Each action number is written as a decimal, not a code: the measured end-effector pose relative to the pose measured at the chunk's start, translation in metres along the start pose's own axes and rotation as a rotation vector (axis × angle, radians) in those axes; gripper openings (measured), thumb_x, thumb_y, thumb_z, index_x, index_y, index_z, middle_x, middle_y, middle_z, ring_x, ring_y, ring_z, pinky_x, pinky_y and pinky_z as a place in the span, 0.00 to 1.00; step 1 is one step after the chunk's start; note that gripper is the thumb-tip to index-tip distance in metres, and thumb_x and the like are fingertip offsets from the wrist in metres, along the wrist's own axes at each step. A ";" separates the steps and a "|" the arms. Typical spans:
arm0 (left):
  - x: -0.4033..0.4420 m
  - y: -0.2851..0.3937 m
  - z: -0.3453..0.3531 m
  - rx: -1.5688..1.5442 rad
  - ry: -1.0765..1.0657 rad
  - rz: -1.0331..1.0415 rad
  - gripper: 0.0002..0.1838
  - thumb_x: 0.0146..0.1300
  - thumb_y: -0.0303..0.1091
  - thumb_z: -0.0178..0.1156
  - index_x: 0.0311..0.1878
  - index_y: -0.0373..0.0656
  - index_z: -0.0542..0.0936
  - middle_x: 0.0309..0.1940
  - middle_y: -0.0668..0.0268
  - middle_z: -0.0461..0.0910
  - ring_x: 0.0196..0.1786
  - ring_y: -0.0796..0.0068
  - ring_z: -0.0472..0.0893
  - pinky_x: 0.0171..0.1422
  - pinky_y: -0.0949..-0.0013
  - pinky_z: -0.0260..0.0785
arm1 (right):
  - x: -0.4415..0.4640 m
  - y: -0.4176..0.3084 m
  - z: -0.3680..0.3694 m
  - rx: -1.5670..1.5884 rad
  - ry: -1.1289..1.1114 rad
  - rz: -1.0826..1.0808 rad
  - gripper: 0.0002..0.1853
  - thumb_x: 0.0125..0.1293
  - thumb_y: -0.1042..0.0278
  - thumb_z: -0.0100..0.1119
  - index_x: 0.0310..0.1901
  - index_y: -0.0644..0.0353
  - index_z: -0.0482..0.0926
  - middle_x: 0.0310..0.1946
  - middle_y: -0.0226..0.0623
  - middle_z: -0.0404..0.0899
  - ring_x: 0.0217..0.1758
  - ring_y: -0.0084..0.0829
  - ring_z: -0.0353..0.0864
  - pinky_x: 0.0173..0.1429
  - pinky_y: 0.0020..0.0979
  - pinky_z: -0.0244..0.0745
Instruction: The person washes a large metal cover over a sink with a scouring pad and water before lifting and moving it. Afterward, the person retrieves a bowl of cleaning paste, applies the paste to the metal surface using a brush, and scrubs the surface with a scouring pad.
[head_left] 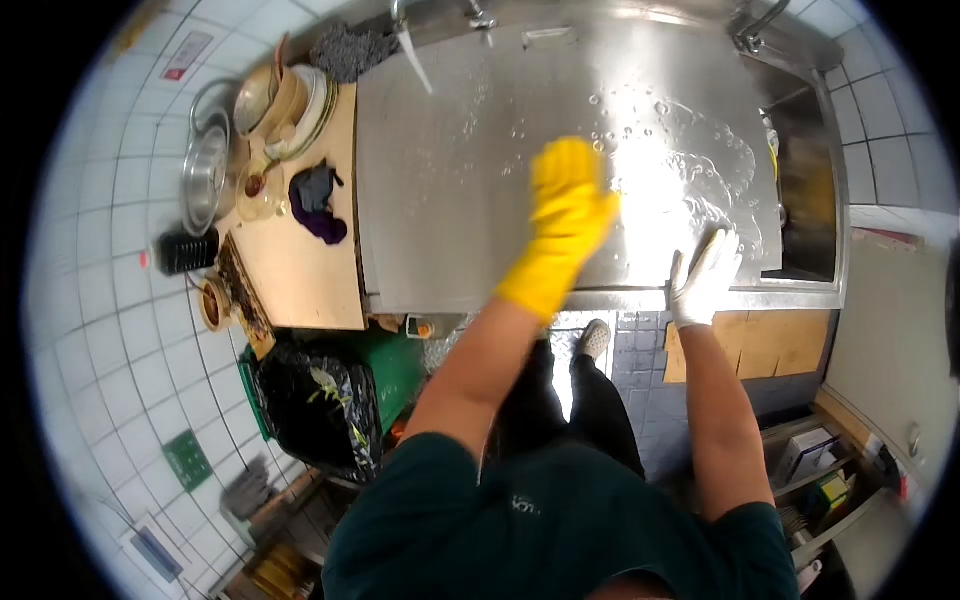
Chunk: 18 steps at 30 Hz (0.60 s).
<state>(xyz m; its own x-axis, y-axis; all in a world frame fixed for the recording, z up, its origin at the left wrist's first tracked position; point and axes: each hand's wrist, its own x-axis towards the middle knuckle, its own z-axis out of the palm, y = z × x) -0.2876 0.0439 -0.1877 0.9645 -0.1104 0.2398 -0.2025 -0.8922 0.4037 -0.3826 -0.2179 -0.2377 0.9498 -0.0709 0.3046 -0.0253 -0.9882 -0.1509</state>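
My left hand [570,220], in a yellow rubber glove, is over the middle of a wet stainless steel sheet [450,180]. Its fingers are stretched out, and I see nothing in it. Whether the palm presses on the steel or hovers just above is hard to tell. My right hand [705,278] wears a thin white glove and rests at the sheet's front edge, fingers extended and apart. Suds and water drops [700,165] lie on the steel ahead of the right hand, under a bright glare.
A sink basin [808,180] opens at the right, with a tap [755,35] behind it. On the left, a wooden board [300,270] bears dark cloths [317,200], stacked bowls [270,105] and a metal pot [207,165]. Below stands a bin with a black bag [310,400].
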 end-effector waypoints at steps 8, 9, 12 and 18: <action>0.045 -0.336 -0.063 0.689 0.221 -0.468 0.48 0.77 0.68 0.55 0.81 0.32 0.69 0.82 0.39 0.66 0.83 0.38 0.66 0.87 0.39 0.54 | 0.004 0.001 -0.006 0.031 -0.027 0.007 0.47 0.78 0.48 0.59 0.85 0.74 0.53 0.84 0.69 0.58 0.88 0.68 0.55 0.91 0.64 0.44; 0.062 -0.346 -0.057 0.673 0.182 -0.497 0.49 0.77 0.70 0.54 0.81 0.32 0.69 0.82 0.39 0.66 0.83 0.38 0.66 0.87 0.39 0.54 | 0.003 0.002 -0.007 0.024 -0.039 0.012 0.47 0.79 0.48 0.58 0.85 0.74 0.53 0.84 0.70 0.57 0.88 0.68 0.55 0.91 0.64 0.43; 0.116 -0.310 -0.025 0.592 0.118 -0.467 0.50 0.77 0.72 0.53 0.81 0.32 0.70 0.83 0.39 0.66 0.84 0.38 0.65 0.87 0.40 0.53 | 0.000 0.002 -0.004 0.060 -0.050 0.025 0.48 0.79 0.49 0.58 0.86 0.73 0.50 0.85 0.67 0.57 0.89 0.68 0.53 0.91 0.66 0.42; 0.189 -0.105 0.023 0.363 -0.068 -0.185 0.50 0.74 0.70 0.55 0.80 0.31 0.73 0.82 0.39 0.69 0.86 0.41 0.64 0.92 0.44 0.46 | 0.000 -0.001 -0.004 0.117 -0.068 0.064 0.49 0.77 0.50 0.60 0.86 0.73 0.49 0.86 0.66 0.56 0.90 0.68 0.51 0.90 0.67 0.42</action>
<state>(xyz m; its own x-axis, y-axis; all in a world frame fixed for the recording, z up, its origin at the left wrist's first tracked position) -0.0804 0.1071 -0.2049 0.9905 0.0488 0.1288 0.0368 -0.9949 0.0944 -0.3839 -0.2176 -0.2342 0.9664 -0.1200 0.2271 -0.0539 -0.9592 -0.2774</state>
